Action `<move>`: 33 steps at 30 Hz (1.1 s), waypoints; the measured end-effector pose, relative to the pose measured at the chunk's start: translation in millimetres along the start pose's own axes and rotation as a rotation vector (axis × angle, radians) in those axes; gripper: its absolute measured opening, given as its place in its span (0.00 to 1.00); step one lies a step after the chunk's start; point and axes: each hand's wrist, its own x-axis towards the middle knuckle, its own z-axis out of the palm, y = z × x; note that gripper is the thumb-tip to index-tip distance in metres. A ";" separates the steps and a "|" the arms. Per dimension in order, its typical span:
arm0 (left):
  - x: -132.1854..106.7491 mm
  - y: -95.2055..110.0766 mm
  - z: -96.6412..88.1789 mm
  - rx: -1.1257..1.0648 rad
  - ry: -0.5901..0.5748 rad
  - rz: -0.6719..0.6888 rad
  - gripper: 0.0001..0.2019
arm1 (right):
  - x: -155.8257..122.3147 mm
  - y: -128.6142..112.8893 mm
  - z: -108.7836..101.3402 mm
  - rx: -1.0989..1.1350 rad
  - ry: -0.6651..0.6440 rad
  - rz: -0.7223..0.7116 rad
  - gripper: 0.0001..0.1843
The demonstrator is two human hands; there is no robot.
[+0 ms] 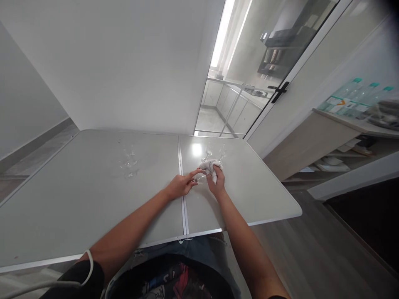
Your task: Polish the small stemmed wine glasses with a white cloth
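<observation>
A crumpled white cloth (212, 165) is bunched in my right hand (218, 182), whose fingers are closed around it. My left hand (181, 185) reaches in from the left, thumb and fingers pinching a clear, see-through object (201, 178). The cloth presses against this object just above the table, and its exact kind is hard to make out. Behind the cloth lie more small transparent pieces (206, 155) on the tabletop. Another group of clear pieces (129, 161) rests on the left half of the table.
The pale folding table (93, 199) has a metal-edged seam (183, 207) down its middle. A white wall and a glass door with a black handle (280, 92) stand behind it. To the right, a wooden shelf (339, 128) carries several bottles (349, 97).
</observation>
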 end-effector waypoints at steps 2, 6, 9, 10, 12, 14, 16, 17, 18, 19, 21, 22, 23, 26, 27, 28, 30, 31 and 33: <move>0.5 1.3 -0.1 -0.111 0.009 -0.036 0.29 | 0.1 2.7 2.1 -0.026 0.028 -0.027 0.12; 4.2 1.4 1.9 -0.339 0.185 -0.134 0.25 | 6.7 -0.8 9.4 0.017 0.094 0.054 0.22; 9.2 0.7 4.0 -0.523 0.358 -0.265 0.30 | 11.2 -6.0 11.8 0.017 0.208 0.122 0.27; 10.9 0.5 4.5 -0.573 0.379 -0.306 0.32 | 11.4 -7.8 12.8 0.001 0.201 0.136 0.26; 13.4 0.6 5.0 -0.641 0.367 -0.357 0.37 | 9.4 -11.1 16.2 -0.021 0.120 0.159 0.25; 14.6 1.9 4.7 -0.646 0.328 -0.378 0.40 | 5.2 -14.2 20.9 -0.002 0.008 0.183 0.25; 14.8 4.4 4.0 -0.594 0.298 -0.385 0.42 | 0.4 -16.9 24.7 0.037 -0.078 0.209 0.24; 14.6 5.9 3.6 -0.553 0.288 -0.385 0.42 | -1.6 -18.2 25.8 0.050 -0.116 0.218 0.23; 14.3 7.4 3.1 -0.513 0.281 -0.385 0.42 | -3.0 -19.3 26.2 0.064 -0.154 0.225 0.21; 14.0 8.7 2.8 -0.479 0.276 -0.383 0.42 | -3.8 -20.4 26.1 0.084 -0.193 0.228 0.20; 13.2 10.2 2.2 -0.433 0.285 -0.379 0.39 | -3.7 -22.2 24.7 0.134 -0.243 0.228 0.18; 12.9 10.2 1.9 -0.415 0.304 -0.376 0.37 | -3.0 -23.0 23.9 0.156 -0.249 0.229 0.17; 12.5 9.7 1.7 -0.391 0.328 -0.372 0.35 | -2.1 -23.7 23.2 0.166 -0.247 0.232 0.15; 12.0 5.5 0.8 -0.273 0.424 -0.360 0.31 | 0.3 -26.3 22.5 0.139 -0.251 0.240 0.11; 12.1 3.4 0.5 -0.232 0.458 -0.354 0.30 | 0.7 -27.4 22.7 0.126 -0.267 0.244 0.10; 12.5 1.0 0.2 -0.194 0.494 -0.348 0.29 | 1.0 -28.5 23.2 0.117 -0.289 0.248 0.09; 13.7 -4.1 0.0 -0.151 0.547 -0.332 0.30 | 1.3 -30.7 24.8 0.120 -0.338 0.264 0.08; 14.5 -6.5 0.2 -0.163 0.556 -0.326 0.31 | 1.5 -31.8 25.9 0.129 -0.358 0.277 0.08; 16.2 -10.3 1.1 -0.282 0.531 -0.314 0.34 | 2.0 -33.8 28.2 0.151 -0.384 0.310 0.08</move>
